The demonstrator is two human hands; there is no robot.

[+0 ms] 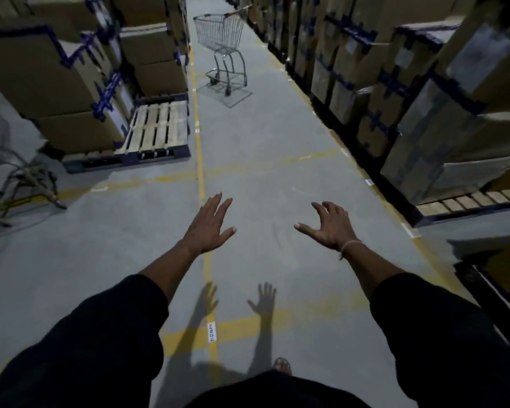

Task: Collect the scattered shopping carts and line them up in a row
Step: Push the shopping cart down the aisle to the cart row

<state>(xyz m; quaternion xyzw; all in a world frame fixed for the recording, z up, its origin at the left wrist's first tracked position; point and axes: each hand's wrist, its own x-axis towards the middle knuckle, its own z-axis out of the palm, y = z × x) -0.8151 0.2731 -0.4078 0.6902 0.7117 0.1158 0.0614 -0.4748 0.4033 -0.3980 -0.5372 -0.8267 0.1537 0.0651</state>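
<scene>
A wire shopping cart (pixel 223 48) stands alone far down the aisle floor (pixel 265 160), near the yellow line (pixel 200 160), well apart from the person. Both hands reach forward holding nothing: the left hand (pixel 211 228) with fingers straight and spread, the right hand (pixel 330 226) spread with fingers loosely bent. Stacked cartons (pixel 418 92) flank the aisle; a pallet (pixel 156 129) lies at left.

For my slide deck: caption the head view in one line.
Both hands, left hand and right hand, reach open toward a lone shopping cart down a box-lined warehouse aisle.
</scene>
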